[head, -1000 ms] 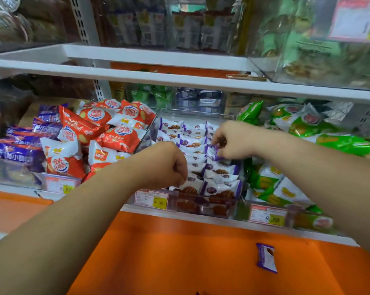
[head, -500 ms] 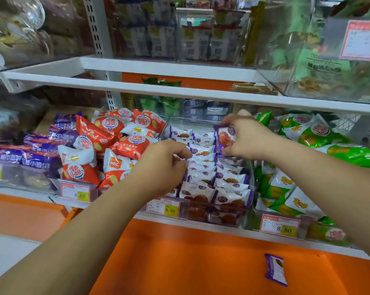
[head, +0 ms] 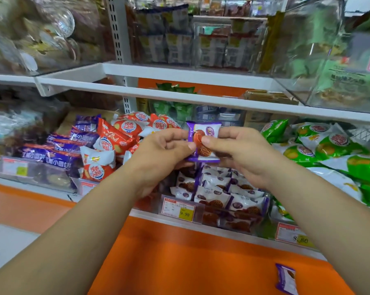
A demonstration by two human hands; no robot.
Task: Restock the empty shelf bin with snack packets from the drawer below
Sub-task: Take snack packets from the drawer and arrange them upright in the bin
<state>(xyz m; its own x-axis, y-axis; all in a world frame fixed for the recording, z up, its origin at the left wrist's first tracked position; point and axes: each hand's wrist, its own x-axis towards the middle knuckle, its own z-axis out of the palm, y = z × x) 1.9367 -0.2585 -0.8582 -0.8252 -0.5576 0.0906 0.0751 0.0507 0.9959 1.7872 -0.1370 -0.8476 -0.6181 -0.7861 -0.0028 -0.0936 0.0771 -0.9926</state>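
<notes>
A small white and purple snack packet point(head: 203, 133) is held up above the clear shelf bin point(head: 239, 225). My left hand point(head: 158, 154) pinches its left edge and my right hand point(head: 241, 152) pinches its right side, thumb on the front. Below them the bin holds several matching purple and white packets point(head: 218, 192), stacked in rows behind a 9.90 price tag point(head: 178, 209). Another such packet point(head: 286, 278) lies on the orange surface at the lower right.
Red and white packets point(head: 116, 137) fill the bin to the left, with blue-purple packs point(head: 52, 154) beyond. Green packets point(head: 328, 150) fill the bin on the right. A white shelf point(head: 179, 94) with clear bins runs overhead. The orange ledge point(head: 179, 262) is in front.
My right hand lifted one packet out of the bin. My left hand rose from the bin's left side to take the packet's other edge. The view tilted upward.
</notes>
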